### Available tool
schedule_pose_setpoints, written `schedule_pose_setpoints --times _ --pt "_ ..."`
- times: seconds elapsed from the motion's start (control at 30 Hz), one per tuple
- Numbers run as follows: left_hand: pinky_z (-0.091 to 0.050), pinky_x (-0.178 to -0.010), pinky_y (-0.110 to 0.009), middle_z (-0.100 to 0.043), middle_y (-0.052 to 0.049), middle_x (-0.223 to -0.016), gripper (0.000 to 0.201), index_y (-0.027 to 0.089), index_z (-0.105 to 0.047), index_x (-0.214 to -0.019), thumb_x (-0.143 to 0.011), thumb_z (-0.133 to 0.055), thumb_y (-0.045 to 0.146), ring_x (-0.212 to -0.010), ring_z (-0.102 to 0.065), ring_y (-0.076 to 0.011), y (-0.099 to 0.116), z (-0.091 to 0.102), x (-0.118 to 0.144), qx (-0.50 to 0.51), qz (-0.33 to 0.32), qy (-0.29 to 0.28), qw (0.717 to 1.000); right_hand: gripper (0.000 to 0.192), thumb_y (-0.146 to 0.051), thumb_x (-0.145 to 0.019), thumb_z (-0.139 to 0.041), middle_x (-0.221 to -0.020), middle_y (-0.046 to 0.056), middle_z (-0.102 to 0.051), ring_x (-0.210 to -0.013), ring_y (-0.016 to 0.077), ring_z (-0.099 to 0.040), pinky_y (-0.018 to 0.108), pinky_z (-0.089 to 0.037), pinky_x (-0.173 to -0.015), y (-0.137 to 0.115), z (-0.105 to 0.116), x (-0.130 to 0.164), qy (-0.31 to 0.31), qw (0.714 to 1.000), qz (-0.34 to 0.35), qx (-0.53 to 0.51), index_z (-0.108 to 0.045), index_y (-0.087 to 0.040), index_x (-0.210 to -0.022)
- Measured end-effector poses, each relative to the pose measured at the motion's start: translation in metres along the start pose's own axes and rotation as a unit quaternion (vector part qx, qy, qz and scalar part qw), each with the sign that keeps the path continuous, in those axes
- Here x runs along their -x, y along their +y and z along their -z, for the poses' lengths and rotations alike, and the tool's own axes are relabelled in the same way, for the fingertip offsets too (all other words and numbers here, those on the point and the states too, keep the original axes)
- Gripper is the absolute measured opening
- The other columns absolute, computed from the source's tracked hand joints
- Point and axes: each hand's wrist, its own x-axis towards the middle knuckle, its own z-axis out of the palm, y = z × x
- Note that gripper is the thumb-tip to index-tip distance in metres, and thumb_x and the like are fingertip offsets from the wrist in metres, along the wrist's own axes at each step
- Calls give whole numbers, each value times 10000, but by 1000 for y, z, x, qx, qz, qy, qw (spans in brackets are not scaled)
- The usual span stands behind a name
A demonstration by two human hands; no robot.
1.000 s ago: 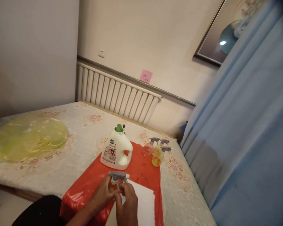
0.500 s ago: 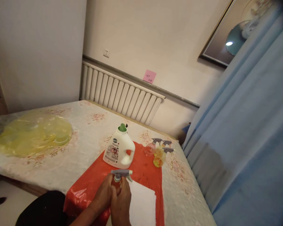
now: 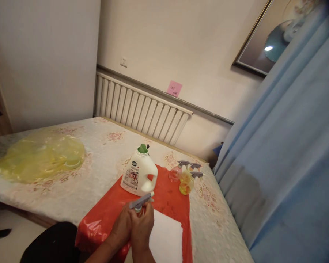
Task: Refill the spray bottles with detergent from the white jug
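Both my hands are closed around a small spray bottle [image 3: 138, 209] with a grey trigger head. My left hand [image 3: 122, 225] wraps it from the left, and my right hand [image 3: 143, 223] grips it from the right, with fingers near the neck. Most of the bottle's body is hidden by the hands. The head tilts, its nozzle pointing up and right. Just beyond stands a large cream detergent jug [image 3: 138, 173] with a green spout insert and no cap on top. Under the hands lies a red plastic sheet [image 3: 104, 212], with white paper [image 3: 167, 237] at its right.
Several spray bottles [image 3: 185, 182] with grey heads stand at the sheet's right edge. A yellow plastic bag [image 3: 38, 157] lies at the left, with a pale green cap [image 3: 72, 163] by it. A blue curtain [image 3: 285, 164] hangs along the right; a radiator [image 3: 137, 106] is behind.
The spray bottle's head has tipped, its nozzle end now higher than its back. My right hand has turned slightly with it. The jug and other bottles stay put.
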Motion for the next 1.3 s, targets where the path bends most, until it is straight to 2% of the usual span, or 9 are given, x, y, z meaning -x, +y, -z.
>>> schedule_pose_setpoints --times 0.2,0.37,0.63,0.73,0.83,1.03,1.17,1.3 --pt "-511 -939 -425 -695 -143 -1137 432 150 -633 -1171 -818 -604 397 -1025 -648 -298 -4 -1 -3 -10 -34 2 999 141 -187 -690 -655 -763 24 -643 -700 227 -613 307 -477 -661 -5 3 -10 -42 999 -19 -2 -563 -210 -794" --pt "-530 -878 -401 -714 -93 -1024 316 175 -641 -1088 -828 -581 344 -953 -663 -267 -2 -1 -1 -31 -50 5 998 136 -159 -679 -616 -749 10 -626 -683 210 -597 297 -469 -653 -6 5 -13 -63 998 -18 -20 -547 -212 -783" --pt "-525 -856 -393 -670 -83 -999 202 185 -580 -1013 -830 -553 267 -939 -648 -257 -3 0 -1 -57 -69 -7 996 88 -170 -700 -614 -727 10 -624 -678 204 -594 298 -461 -653 -5 8 -17 -96 994 -9 -45 -557 -204 -758" --pt "-525 -858 -387 -651 -81 -1024 262 196 -545 -1037 -781 -586 223 -960 -641 -256 -4 -1 -2 -63 -67 -14 996 34 -181 -739 -599 -741 15 -635 -682 195 -600 288 -462 -652 -4 12 -21 -130 989 9 -65 -598 -193 -771" --pt "-526 -869 -374 -643 -80 -1046 334 207 -528 -1054 -733 -616 204 -980 -640 -256 -7 -2 -3 -67 -77 -11 995 79 -155 -764 -572 -753 11 -649 -688 180 -606 265 -458 -639 -5 19 -24 -169 982 25 -87 -633 -190 -800" --pt "-523 -863 -379 -644 -72 -986 241 218 -537 -978 -749 -607 245 -954 -640 -263 -13 -5 -4 -74 -87 -3 993 78 -221 -815 -585 -770 9 -664 -706 176 -610 256 -455 -644 -7 32 -30 -229 964 59 -121 -655 -188 -812" --pt "-518 -885 -379 -648 -75 -1033 329 212 -535 -1046 -723 -598 206 -979 -641 -258 -14 -5 -4 -71 -89 -2 994 115 -148 -745 -600 -776 -8 -649 -716 169 -604 251 -470 -664 -9 32 -30 -236 961 55 -130 -658 -192 -835" --pt "-533 -802 -354 -656 -69 -988 308 195 -561 -1021 -716 -603 202 -902 -650 -245 -11 -4 -3 -65 -83 -8 994 271 -40 -572 -623 -803 -27 -580 -707 159 -555 251 -473 -667 -12 25 -27 -193 974 36 -114 -610 -198 -793"
